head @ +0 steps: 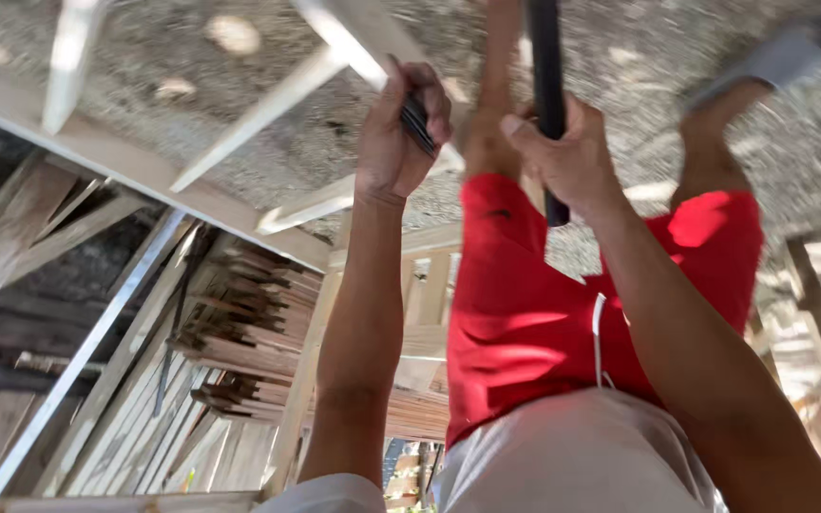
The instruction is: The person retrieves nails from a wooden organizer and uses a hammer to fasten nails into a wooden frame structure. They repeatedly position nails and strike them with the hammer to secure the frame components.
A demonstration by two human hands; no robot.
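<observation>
The left hand (396,133) is clenched round a small dark tool (417,122) — possibly a bundle of nails, the blur hides which — pressed against a pale wooden slat (334,52) of a timber frame (135,161). The right hand (563,152) has its grip closed on a black handle (548,85) that runs upward out of view. Red shorts (544,304) and 2 bare legs lie beyond the hands, over gravel ground (639,57). Stacked wooden slats (249,342) sit at the left.
</observation>
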